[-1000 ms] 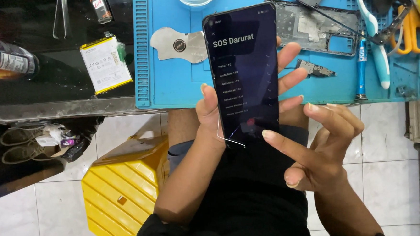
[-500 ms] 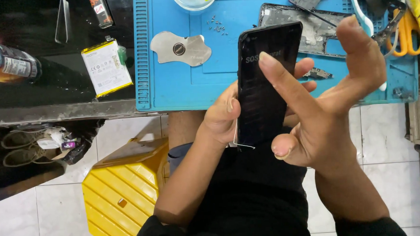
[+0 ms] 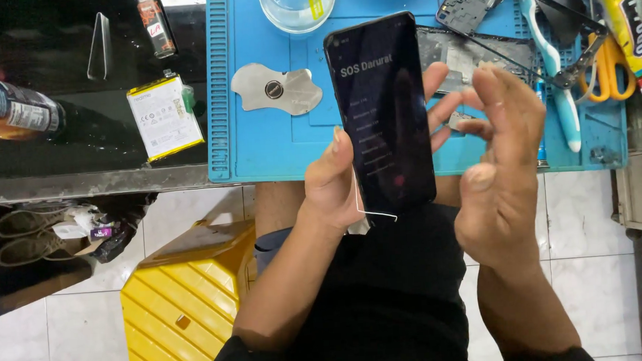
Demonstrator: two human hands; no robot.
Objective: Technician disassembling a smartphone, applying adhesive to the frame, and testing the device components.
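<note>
**Glass-fronted phone held upright over the mat's edge**

Blue silicone work mat covered the bench in front of us, the largest thing in view, with a bare phone frame and a thin metal opening tool lying on it. Below the bench edge stood a yellow plastic stool.

Our left hand gripped the black smartphone from behind, thumb pressed along its left edge and fingertips curling round its right edge. The phone stood nearly upright, screen lit and facing us, raised above the near edge of the mat.

We judged it light, rigid and slick, its glass face fragile, so the narrow side edges were the safest place to hold it. A clear film seemed to hang loose from its lower left corner.

Our right hand held nothing: it hovered just beside the phone's right edge, fingers loosely open and blurred.
</note>
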